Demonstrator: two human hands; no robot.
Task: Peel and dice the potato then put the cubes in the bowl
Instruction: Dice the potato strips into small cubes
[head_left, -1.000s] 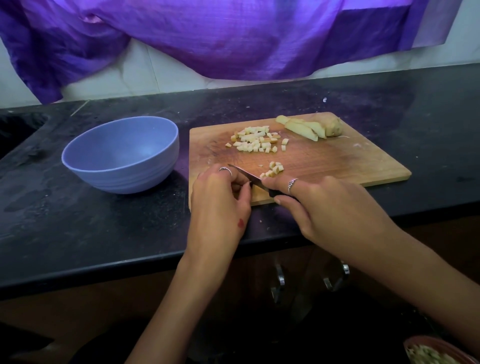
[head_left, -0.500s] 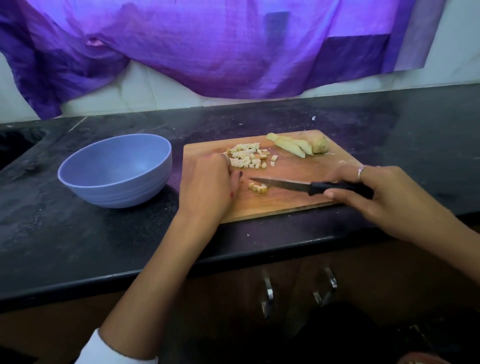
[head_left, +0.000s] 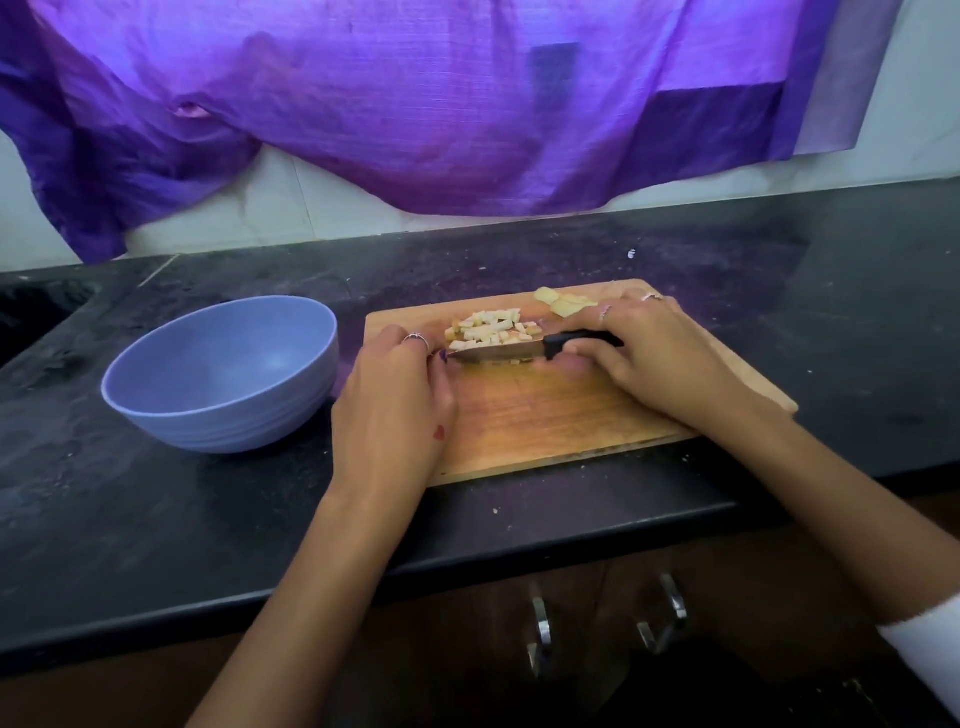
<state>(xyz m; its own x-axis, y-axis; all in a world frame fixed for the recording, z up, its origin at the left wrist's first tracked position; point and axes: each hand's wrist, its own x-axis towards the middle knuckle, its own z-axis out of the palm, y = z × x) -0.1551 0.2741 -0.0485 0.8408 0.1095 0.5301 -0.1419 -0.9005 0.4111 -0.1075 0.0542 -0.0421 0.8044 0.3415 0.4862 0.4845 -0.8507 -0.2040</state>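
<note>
Since half a second ago my knife (head_left: 524, 349) has swept the stray cubes up against the pile of cubes (head_left: 488, 328), and left to right I see the bowl (head_left: 223, 374) at centre-left still empty, my left hand (head_left: 397, 410) with fingers pressed together at the blade tip, my right hand (head_left: 660, 353) curled round the handle, and uncut potato strips (head_left: 563, 304) at upper right waiting on the board (head_left: 545, 415).

Single head-worn camera looked forward and down, close over black stone counter (head_left: 156, 519) toward the wall.
</note>
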